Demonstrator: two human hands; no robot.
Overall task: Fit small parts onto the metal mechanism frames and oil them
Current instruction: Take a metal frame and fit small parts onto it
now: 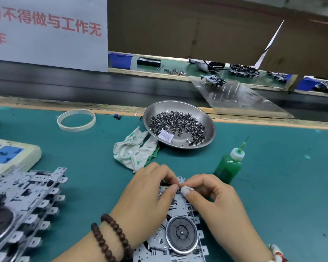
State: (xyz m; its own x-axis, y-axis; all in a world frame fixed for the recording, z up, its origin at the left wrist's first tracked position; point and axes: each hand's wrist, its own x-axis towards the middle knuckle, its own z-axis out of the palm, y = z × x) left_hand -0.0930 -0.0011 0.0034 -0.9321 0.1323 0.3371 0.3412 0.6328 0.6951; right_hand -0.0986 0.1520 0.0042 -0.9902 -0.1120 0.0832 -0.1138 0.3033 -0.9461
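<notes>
At the far left we keep a stack of metal frames [25,203] fanned out on the green mat [273,186], their side tabs overhanging one another; a pale box with blue panels [9,154] sits behind them. Further in lie a loose rubber ring [76,120] and a crumpled spotted cloth [133,151].

In the middle, near the front edge of the mat, lies the frame we are working on [180,233]: flat grey stamped sheet metal full of punched holes and slots, with tabs along its edges and a dark round wheel inside a bright oval ring. Our left hand [150,197], beads at the wrist, curls over its far end, thumb and forefinger pinched together. Our right hand [212,197] meets it there, its fingertips closed as well. Both seem to nip one small part at the frame's edge, though the piece is too tiny for us to make out.

We judge the risk to be the part slipping from the pinch and dropping into the frame's openings, or seating crooked because neither hand pins the frame down.

Behind, the steel dish [195,144] holds a heap of small dark parts [178,125]. To the right stands the green oil bottle [229,163], upright with its thin needle tip, just beside our right hand; a careless wrist could tip it over.
</notes>
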